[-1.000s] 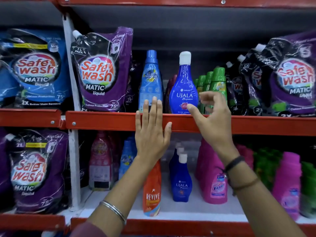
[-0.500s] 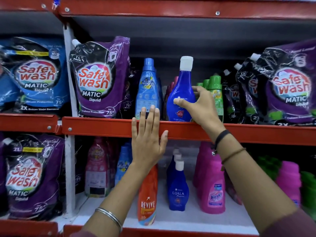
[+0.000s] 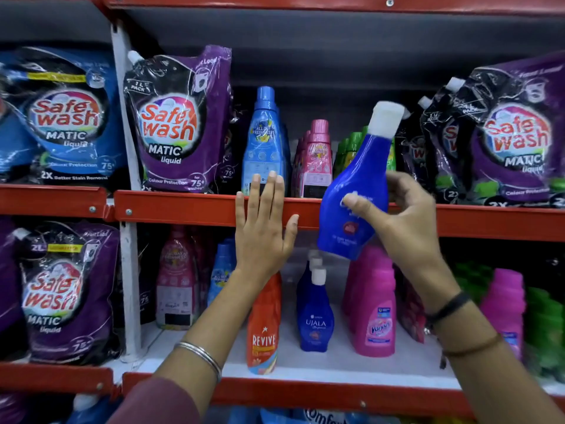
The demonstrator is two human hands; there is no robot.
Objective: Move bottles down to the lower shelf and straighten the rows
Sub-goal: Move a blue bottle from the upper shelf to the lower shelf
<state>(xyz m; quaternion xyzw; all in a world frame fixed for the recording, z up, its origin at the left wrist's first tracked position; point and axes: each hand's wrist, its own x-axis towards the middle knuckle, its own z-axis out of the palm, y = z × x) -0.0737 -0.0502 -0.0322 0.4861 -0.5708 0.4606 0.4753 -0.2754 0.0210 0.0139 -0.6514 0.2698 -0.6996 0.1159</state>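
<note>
My right hand grips a dark blue Ujala bottle with a white cap, tilted to the right, in the air in front of the red edge of the upper shelf. My left hand lies flat with fingers spread against that red edge and holds nothing. On the lower shelf a row of matching blue Ujala bottles stands just below the held one. An orange Revive bottle stands to their left and pink Vanish bottles to their right.
On the upper shelf stand a light blue bottle, pink bottles, green bottles and purple Safewash pouches. More pouches fill the right side. Pink and green bottles crowd the lower shelf's right end.
My right hand closed on the blue Ujala bottle, lifted it off the upper shelf and brought it forward and down, tilted. Pink bottles behind it now show. My left hand stayed put.
</note>
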